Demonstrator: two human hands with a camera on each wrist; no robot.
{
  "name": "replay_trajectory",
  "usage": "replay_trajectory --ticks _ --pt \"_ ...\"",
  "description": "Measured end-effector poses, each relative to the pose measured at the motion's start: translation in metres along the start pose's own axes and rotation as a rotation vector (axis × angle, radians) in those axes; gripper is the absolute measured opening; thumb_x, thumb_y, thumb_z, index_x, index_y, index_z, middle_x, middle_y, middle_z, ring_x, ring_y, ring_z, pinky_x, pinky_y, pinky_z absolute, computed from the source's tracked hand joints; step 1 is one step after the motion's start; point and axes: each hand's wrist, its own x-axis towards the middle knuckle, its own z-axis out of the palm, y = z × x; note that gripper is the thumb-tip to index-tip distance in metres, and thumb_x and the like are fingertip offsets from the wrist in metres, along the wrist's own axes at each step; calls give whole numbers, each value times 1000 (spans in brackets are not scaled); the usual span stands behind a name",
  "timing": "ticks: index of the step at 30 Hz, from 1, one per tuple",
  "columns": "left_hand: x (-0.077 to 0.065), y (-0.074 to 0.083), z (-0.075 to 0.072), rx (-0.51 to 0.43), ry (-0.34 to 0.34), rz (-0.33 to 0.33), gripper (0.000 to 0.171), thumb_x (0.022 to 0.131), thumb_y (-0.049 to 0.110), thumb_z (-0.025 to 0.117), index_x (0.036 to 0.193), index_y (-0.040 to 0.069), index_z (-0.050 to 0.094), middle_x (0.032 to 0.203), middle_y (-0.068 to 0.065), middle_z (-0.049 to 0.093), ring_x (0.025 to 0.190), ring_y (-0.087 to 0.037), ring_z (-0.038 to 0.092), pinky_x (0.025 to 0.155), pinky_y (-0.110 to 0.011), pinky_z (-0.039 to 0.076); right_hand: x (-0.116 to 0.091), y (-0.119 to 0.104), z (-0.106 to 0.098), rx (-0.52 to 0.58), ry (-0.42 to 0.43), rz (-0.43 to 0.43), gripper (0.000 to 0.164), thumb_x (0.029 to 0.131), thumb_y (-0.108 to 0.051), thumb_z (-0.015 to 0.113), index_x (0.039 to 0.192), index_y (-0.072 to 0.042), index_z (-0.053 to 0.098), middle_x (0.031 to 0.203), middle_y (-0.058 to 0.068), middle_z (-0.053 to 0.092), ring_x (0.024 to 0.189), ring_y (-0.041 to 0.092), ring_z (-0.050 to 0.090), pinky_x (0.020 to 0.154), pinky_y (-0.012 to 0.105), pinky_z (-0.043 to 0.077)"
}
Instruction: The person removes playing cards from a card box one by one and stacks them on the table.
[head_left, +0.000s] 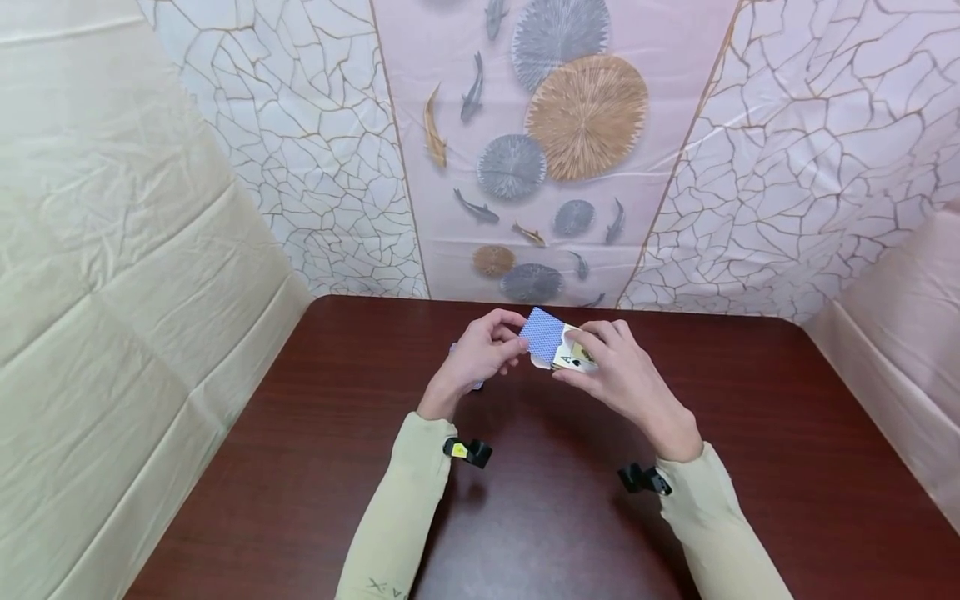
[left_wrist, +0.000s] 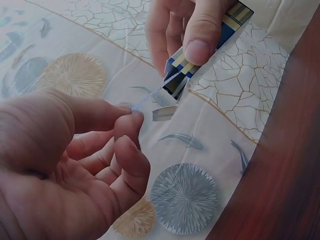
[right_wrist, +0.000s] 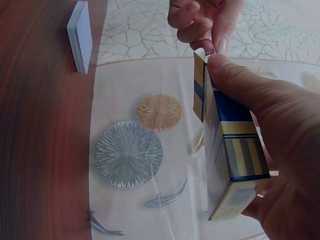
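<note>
Out in front, above the far part of the table, both hands meet at a small playing-card box (head_left: 567,361) with an ace printed on its face. My right hand (head_left: 630,372) grips this box between thumb and fingers. Its end flap (right_wrist: 199,86) hangs open toward the left hand. Thumb and index finger of my left hand (head_left: 480,353) pinch a blue-backed playing card (head_left: 543,335). The left wrist view shows that card edge-on, reaching into the box's open end. Below the left hand, a stack of cards (right_wrist: 81,39) lies on the table, mostly hidden in the head view.
The dark red-brown table (head_left: 555,508) ends at a patterned cloth backdrop (head_left: 517,150) with fish and round leaves. Pale drapes (head_left: 112,333) hang on both sides. Each sleeve carries a black wrist mount (head_left: 468,452).
</note>
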Motion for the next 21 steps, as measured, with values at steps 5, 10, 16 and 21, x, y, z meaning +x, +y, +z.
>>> replay_trajectory --ticks 5,10,16,21 --pt "1 2 0 -27 26 -4 31 92 6 66 121 8 57 77 -7 62 56 -18 53 55 -28 50 0 1 -3 -5 -1 12 60 68 -37 89 115 -7 67 111 14 61 95 30 50 68 39 47" --pt "2 0 -7 -112 78 27 30 90 1 63 120 4 57 75 -6 59 57 -16 52 52 -24 46 0 3 -4 -21 5 21 61 67 -36 90 115 -7 67 111 14 61 96 30 50 68 39 48" --pt "2 -4 -13 -133 114 25 25 93 4 61 118 4 59 78 -2 58 60 -13 52 52 -23 44 0 3 -3 -8 10 11 62 66 -36 90 116 -7 67 110 14 61 96 32 51 67 39 49" --pt "3 -5 -16 -144 145 24 22 94 8 61 116 4 61 78 0 59 61 -14 53 54 -24 45 1 4 -3 -8 28 -2 62 64 -34 91 115 -7 67 109 15 61 95 31 51 66 39 48"
